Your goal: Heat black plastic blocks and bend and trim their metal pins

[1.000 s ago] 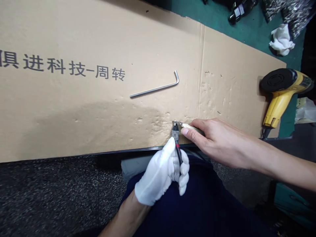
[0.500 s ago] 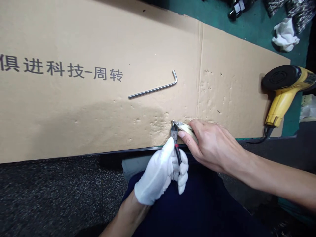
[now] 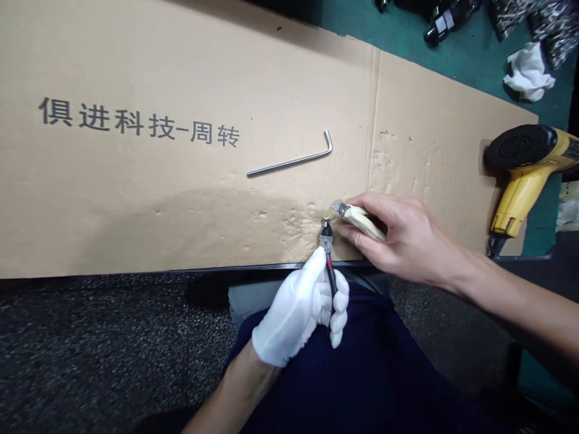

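My left hand [image 3: 294, 307], in a white glove, is wrapped round the dark handles of a pair of pliers [image 3: 326, 242] with a red band. The jaws point away from me over the cardboard's front edge and pinch a small shiny metal piece [image 3: 325, 222], too small to name. To the right, my bare right hand [image 3: 398, 235] grips cream-handled cutting pliers [image 3: 362, 220]. Their tip points left, just beyond the metal piece and apart from it. Farther back, an L-shaped hex key [image 3: 289, 163] lies on the cardboard.
A printed cardboard sheet [image 3: 158, 181] covers the green table [image 3: 362, 24]. On the right lies a yellow heat gun [image 3: 520, 187] with a black end. A crumpled white cloth [image 3: 529, 72], dark parts [image 3: 446, 24] and bags of metal pieces [image 3: 554, 36] sit at the back right.
My right hand has drawn the cream-handled pliers up and to the right, away from the left pliers' jaws. The left hand keeps its grip. The camera view has shifted slightly.
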The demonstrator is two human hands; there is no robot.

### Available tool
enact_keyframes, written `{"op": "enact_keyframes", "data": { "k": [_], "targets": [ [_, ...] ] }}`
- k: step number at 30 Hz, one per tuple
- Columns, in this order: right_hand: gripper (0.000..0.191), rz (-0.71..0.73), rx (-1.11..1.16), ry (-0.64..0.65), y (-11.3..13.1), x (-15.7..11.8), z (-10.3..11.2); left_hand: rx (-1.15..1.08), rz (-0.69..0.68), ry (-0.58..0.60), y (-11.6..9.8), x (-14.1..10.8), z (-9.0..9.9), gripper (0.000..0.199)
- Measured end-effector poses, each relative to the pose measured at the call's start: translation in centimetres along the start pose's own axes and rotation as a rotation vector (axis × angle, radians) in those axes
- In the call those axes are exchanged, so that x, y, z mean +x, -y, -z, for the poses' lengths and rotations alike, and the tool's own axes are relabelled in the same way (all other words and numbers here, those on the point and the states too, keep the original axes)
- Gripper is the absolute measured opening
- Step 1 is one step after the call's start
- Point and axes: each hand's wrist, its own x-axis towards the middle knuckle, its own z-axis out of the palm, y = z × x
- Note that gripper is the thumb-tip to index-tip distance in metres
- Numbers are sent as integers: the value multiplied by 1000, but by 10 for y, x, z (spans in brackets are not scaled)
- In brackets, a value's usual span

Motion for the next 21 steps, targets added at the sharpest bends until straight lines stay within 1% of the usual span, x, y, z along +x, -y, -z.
{"op": "enact_keyframes", "data": {
  "k": [3,8,14,19,21],
  "targets": [
    [19,70,-33,49,-5,12,3,5,1,-26,-1,-1,-1,60],
    [17,107,-184,115,-7,24,1,28,16,-43,-3,1,-3,62],
    [14,213,-197,204,-11,33,8,44,26,-52,-4,0,-2,65],
    [18,292,-223,283,-13,41,15,68,37,-52,-7,-1,0,67],
    [16,315,-244,312,-13,45,18,76,38,-51,-7,-1,1,68]
  ]
}}
